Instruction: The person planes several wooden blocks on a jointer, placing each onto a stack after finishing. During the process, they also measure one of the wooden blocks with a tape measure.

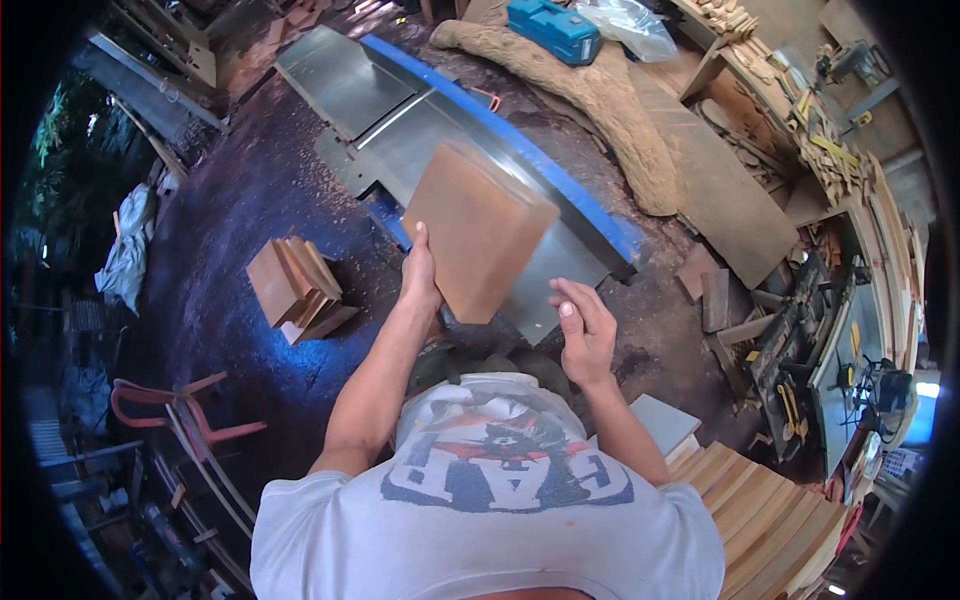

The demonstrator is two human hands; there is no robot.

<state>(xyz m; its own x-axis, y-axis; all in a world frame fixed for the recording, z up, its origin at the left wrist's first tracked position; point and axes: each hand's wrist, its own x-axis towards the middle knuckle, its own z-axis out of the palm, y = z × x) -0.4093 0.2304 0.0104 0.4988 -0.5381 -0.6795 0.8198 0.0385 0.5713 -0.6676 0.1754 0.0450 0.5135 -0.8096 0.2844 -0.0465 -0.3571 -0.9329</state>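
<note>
My left hand grips a thick, squarish brown wooden board by its left edge, with the thumb on its face. The board is tilted in front of me, above a long grey metal machine table with a blue side. Faint lines along its far edge leave it uncertain whether it is one piece or several stacked. To the right of the board and apart from it, my right hand holds nothing, its fingers loosely bent and apart.
A small pile of wooden blocks sits on the dark floor to the left, near a red chair. Beyond the machine lie a curved log and a teal case. Stacked planks stand at my right.
</note>
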